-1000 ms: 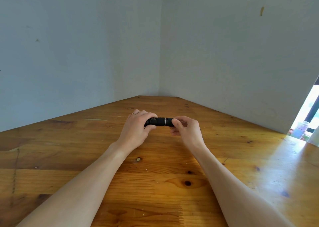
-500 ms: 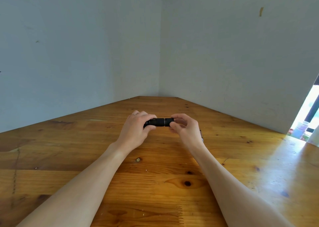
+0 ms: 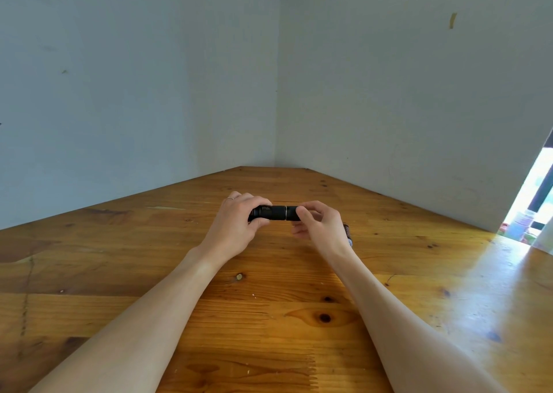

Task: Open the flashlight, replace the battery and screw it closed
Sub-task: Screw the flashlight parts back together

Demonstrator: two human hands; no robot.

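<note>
Both hands (image 3: 279, 223) cover the flashlight's (image 3: 278, 212) two ends.

Knotty wooden table (image 3: 269, 318), pale blue walls (image 3: 119, 93), bright doorway (image 3: 535, 201) at right

1. One short black cylindrical metal flashlight (image 3: 276, 213).
2. Two bare hands: left hand (image 3: 236, 228), right hand (image 3: 320, 223).
3. One thin silver ring (image 3: 229, 198).
4. One small dark cylindrical object (image 3: 348, 233), partly hidden.
5. One knotty varnished wooden tabletop (image 3: 269, 318).
</note>
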